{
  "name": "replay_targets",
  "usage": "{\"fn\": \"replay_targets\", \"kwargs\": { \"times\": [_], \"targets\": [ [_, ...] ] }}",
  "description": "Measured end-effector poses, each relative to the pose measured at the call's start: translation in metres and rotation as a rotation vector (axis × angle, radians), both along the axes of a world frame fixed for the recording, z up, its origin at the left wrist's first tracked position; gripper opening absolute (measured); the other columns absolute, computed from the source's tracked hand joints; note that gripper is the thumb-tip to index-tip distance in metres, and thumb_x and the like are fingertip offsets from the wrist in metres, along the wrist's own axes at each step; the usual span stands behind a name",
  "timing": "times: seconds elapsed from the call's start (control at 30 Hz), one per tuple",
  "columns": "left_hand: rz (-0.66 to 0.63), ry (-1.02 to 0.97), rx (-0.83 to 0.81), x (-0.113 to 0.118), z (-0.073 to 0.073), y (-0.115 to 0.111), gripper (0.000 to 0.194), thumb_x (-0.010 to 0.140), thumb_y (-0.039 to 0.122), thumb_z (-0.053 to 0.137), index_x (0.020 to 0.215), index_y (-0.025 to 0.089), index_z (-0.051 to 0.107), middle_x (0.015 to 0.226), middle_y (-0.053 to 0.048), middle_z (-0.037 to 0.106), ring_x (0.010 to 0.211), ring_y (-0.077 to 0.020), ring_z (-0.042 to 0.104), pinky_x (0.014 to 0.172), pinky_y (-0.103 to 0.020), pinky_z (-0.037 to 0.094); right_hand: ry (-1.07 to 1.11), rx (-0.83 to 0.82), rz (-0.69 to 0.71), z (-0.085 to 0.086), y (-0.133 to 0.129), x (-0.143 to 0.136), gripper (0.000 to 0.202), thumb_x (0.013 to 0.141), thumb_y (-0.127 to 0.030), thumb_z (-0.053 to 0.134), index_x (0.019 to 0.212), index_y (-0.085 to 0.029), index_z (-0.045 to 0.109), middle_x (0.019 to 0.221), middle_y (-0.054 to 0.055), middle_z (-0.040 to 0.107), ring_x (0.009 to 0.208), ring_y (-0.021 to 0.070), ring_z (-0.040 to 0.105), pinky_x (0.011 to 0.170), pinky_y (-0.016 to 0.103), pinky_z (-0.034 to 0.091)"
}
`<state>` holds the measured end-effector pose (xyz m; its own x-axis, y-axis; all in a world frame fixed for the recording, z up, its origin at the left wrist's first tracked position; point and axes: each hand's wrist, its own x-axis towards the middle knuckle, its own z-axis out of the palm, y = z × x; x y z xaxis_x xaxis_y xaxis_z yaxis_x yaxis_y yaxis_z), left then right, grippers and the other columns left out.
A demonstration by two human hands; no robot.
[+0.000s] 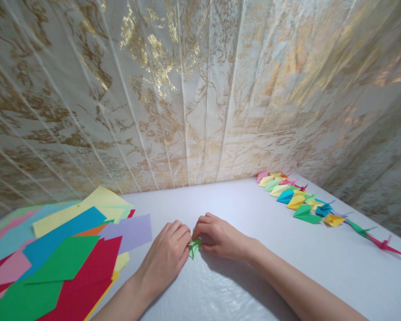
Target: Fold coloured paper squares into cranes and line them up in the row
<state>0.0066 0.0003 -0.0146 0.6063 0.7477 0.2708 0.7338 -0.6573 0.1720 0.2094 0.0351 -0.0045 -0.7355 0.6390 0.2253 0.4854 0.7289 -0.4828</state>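
A small folded light green paper (194, 248) lies between my two hands at the middle of the white table. My left hand (169, 247) has its fingers curled together against the paper's left side, covering part of it. My right hand (218, 236) is bent around the upper right of the paper, with thumb and fingers closed in toward it. The fingertips partly hide the folds.
Overlapping sheets of coloured paper (70, 258) cover the table's left side. Folded paper pieces (305, 214) stand in rows at the right, some shaped like birds. A white and gold patterned curtain (187, 89) hangs behind the white table (254, 272).
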Motion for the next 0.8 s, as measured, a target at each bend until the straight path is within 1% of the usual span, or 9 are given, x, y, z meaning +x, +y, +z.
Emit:
{"fn": "replay_targets", "kwargs": {
  "times": [0.07,0.13,0.23,0.33,0.57,0.7,0.8],
  "targets": [
    [0.021,-0.024,-0.002,0.002,-0.002,0.002,0.018,0.089,0.002,0.05,0.084,0.018,0.056,0.087,-0.003,0.059,0.086,-0.0229,0.05,0.077,-0.037,0.04,0.044,-0.068,0.024,-0.002,0.004,0.003,0.032,0.074,0.006,0.062,0.094,-0.018,0.071,0.093,0.004,0.066,0.09,0.0184,0.059,0.088,0.031,0.043],
    [0.046,-0.048,-0.005,0.004,-0.004,0.003,0.016,0.089,0.003,0.052,0.084,0.019,0.054,0.086,-0.003,0.058,0.085,-0.0228,0.05,0.076,-0.037,0.041,0.075,-0.107,0.019,-0.006,0.009,0.005,0.035,0.077,0.01,0.058,0.092,-0.018,0.073,0.092,0.003,0.067,0.09,0.0172,0.059,0.089,0.031,0.043],
    [0.065,-0.08,-0.021,0.006,-0.008,0.005,0.014,0.091,0.007,0.055,0.083,0.019,0.054,0.087,-0.002,0.059,0.086,-0.0226,0.052,0.076,-0.036,0.041,0.106,-0.13,-0.032,-0.012,0.015,0.006,0.026,0.082,0.005,0.063,0.087,-0.018,0.073,0.088,0.002,0.068,0.088,0.0173,0.058,0.087,0.031,0.043],
    [0.102,-0.112,-0.035,0.007,-0.011,0.005,0.015,0.093,0.009,0.054,0.083,0.02,0.054,0.086,-0.001,0.059,0.087,-0.0221,0.053,0.077,-0.035,0.042,0.135,-0.15,-0.073,-0.016,0.018,0.007,0.016,0.083,-0.002,0.07,0.085,-0.018,0.073,0.087,0.002,0.068,0.088,0.018,0.057,0.088,0.032,0.042],
    [0.172,-0.125,-0.063,0.011,-0.013,0.006,0.011,0.091,0.01,0.057,0.085,0.02,0.055,0.085,-0.001,0.06,0.085,-0.0224,0.055,0.077,-0.036,0.043,0.16,-0.192,-0.104,-0.017,0.02,0.008,0.013,0.084,-0.005,0.072,0.084,-0.018,0.073,0.086,0.001,0.066,0.088,0.0175,0.056,0.09,0.032,0.039],
    [0.218,-0.115,-0.081,0.014,-0.012,0.005,0.012,0.092,0.011,0.053,0.085,0.019,0.057,0.086,-0.003,0.061,0.086,-0.0241,0.056,0.078,-0.037,0.043,0.167,-0.219,-0.128,-0.016,0.019,0.007,0.011,0.085,-0.007,0.073,0.083,-0.019,0.074,0.085,0.001,0.066,0.09,0.0177,0.056,0.089,0.03,0.039],
    [0.25,-0.11,-0.105,0.015,-0.01,0.006,0.016,0.093,0.01,0.05,0.082,0.019,0.057,0.085,-0.005,0.061,0.087,-0.0257,0.057,0.078,-0.039,0.043,0.17,-0.233,-0.173,-0.017,0.017,0.003,0.009,0.084,-0.01,0.074,0.082,-0.018,0.073,0.084,0.001,0.065,0.09,0.0181,0.054,0.087,0.029,0.04]
  ]
}}
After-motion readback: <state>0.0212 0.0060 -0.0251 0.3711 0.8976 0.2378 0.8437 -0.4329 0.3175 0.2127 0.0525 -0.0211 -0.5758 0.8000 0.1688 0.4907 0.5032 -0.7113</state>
